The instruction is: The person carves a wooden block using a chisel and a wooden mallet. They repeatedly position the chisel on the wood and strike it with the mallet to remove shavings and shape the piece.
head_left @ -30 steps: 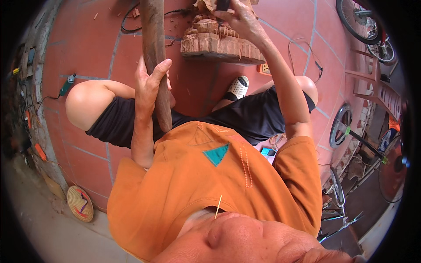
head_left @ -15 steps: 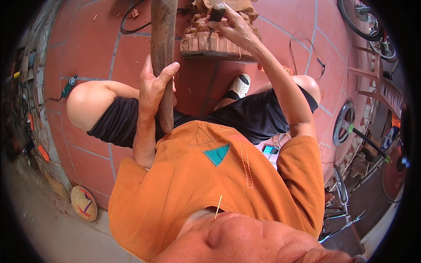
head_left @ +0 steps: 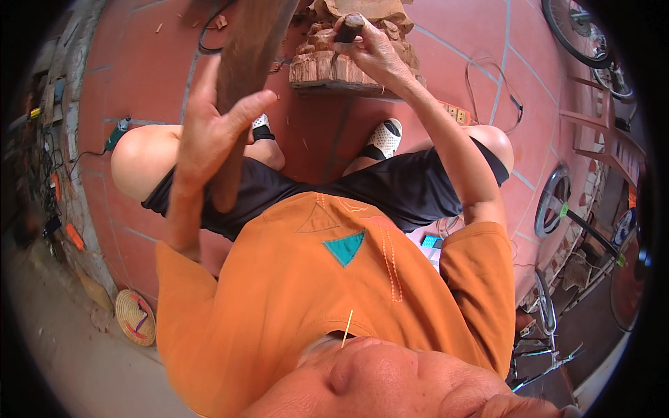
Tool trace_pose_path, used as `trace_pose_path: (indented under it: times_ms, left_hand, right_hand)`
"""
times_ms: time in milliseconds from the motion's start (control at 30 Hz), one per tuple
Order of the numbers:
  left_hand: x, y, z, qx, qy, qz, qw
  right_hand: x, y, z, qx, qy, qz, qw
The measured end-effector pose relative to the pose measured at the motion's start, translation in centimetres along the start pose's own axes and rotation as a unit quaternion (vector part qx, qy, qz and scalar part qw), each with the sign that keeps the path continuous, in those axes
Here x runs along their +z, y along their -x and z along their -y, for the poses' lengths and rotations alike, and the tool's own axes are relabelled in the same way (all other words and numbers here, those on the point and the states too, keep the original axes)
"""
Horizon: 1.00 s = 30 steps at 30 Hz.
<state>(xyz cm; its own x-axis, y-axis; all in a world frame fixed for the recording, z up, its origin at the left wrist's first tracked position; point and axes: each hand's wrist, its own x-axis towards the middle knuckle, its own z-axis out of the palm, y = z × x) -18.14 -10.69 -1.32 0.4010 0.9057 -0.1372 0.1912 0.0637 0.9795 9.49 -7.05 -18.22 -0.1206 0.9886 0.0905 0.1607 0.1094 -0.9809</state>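
Observation:
My left hand (head_left: pixel 212 132) is closed around a long wooden club (head_left: pixel 256 52), with its thumb sticking out to the right. The club slants up over my left thigh, its thick end running out of the top of the view. Ahead of me, my right hand (head_left: pixel 380 59) grips a chisel (head_left: pixel 349 29) by its dark, round-topped handle. The chisel's tip is hard to make out against the wood. Under that hand stands a carved wooden block (head_left: pixel 327 70) with a rough, ridged lower edge, on the floor beyond my feet.
Reddish floor tiles (head_left: pixel 481 70) surround me, with wood chips and loose cables. A green power tool (head_left: pixel 117 134) lies by my left knee, an orange power strip (head_left: pixel 456 113) by my right. A woven hat (head_left: pixel 135 318), a pink chair (head_left: pixel 603 129) and a bicycle wheel (head_left: pixel 568 31) stand around the sides.
My left hand has come up and to the left, with the club now tilted and nearer the camera. My right hand keeps the chisel at the carved block, almost in place.

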Motion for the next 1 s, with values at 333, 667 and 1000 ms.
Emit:
trace_pose_path:
  times_ms: [333, 667, 1000]
  left_hand:
    - [-0.4, -9.5, 0.0, 0.125, -0.467, 0.187, 0.855]
    - [1.2, -10.0, -5.0, 0.192, -0.355, 0.189, 0.895]
    - [0.4, -13.7, -0.6, 0.149, -0.479, 0.317, 0.805]
  right_hand:
    - [1.2, 0.3, -0.6, -0.051, 0.131, -0.08, 0.987]
    - [1.2, 1.1, 0.4, -0.032, -0.051, -0.079, 0.995]
    - [2.2, 1.9, 2.5, 0.094, 0.039, -0.141, 0.985]
